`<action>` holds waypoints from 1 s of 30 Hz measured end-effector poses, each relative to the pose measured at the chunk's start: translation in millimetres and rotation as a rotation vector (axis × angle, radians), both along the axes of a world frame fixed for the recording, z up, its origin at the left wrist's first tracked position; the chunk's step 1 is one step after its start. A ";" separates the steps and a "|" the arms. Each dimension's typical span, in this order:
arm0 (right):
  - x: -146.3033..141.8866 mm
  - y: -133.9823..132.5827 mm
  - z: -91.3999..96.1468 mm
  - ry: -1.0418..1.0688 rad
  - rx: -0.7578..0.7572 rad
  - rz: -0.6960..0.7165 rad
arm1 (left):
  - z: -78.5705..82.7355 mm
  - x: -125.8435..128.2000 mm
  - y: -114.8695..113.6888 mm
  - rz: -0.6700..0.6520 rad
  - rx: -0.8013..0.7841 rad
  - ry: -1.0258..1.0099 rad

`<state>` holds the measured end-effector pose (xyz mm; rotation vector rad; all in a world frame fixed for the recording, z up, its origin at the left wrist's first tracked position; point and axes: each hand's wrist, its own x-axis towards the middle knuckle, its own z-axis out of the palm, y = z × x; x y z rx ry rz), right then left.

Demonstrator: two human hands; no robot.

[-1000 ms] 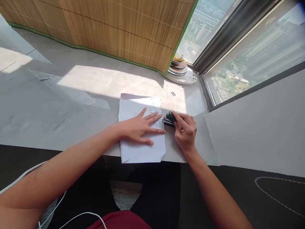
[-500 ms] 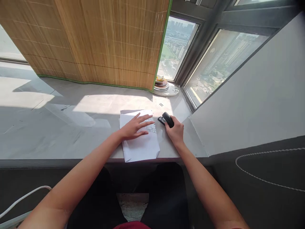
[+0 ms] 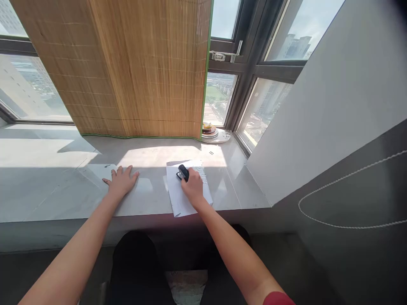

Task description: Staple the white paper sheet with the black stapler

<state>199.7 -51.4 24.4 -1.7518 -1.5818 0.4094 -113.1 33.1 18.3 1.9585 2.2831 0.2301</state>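
Observation:
A white sheet of paper [image 3: 179,198] with printed text lies near the front edge of a grey stone sill [image 3: 57,186]. A small black stapler [image 3: 183,172] rests on the paper. My right hand [image 3: 193,187] is closed around the stapler, holding it on the sheet. My left hand [image 3: 121,180] lies flat on the bare sill well to the left of the paper, fingers spread, holding nothing.
A bamboo blind [image 3: 127,67] with green trim hangs behind the sill. A stack of plates [image 3: 212,132] stands in the far window corner. Loose staples [image 3: 211,153] lie near them. A grey wall [image 3: 318,110] slopes on the right. My dark-clad knees [image 3: 136,267] are below the sill.
My left hand left the paper and moved left onto the bare sill. My right hand carried the stapler from beside the paper onto it. The camera tilted up.

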 end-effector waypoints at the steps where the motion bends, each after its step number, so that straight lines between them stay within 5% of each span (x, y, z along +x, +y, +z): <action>1: -8.1 2.3 -1.8 -0.009 -0.018 0.013 | -0.7 -3.7 -1.5 -0.005 0.000 -0.001; 5: -2.2 5.0 -7.3 -0.044 -0.015 0.006 | -3.2 -2.4 -4.2 -0.012 0.042 -0.001; 13: 95.2 -11.8 -17.3 -0.082 0.048 -0.212 | -7.1 -2.0 -2.4 -0.009 0.088 -0.015; 18: 111.4 -18.9 -18.6 -0.086 0.043 -0.224 | -10.4 -3.4 -1.1 0.000 0.101 0.007; 22: 130.7 -18.9 -8.4 -0.162 0.233 -0.254 | -11.7 -4.9 0.3 -0.008 0.097 0.005; 25: 166.4 2.7 -2.2 -0.232 0.398 -0.197 | -11.9 -4.1 1.8 0.011 0.095 0.012; 30: 201.4 72.8 -5.7 -0.391 0.182 0.115 | -13.5 -2.3 3.3 0.049 0.108 0.019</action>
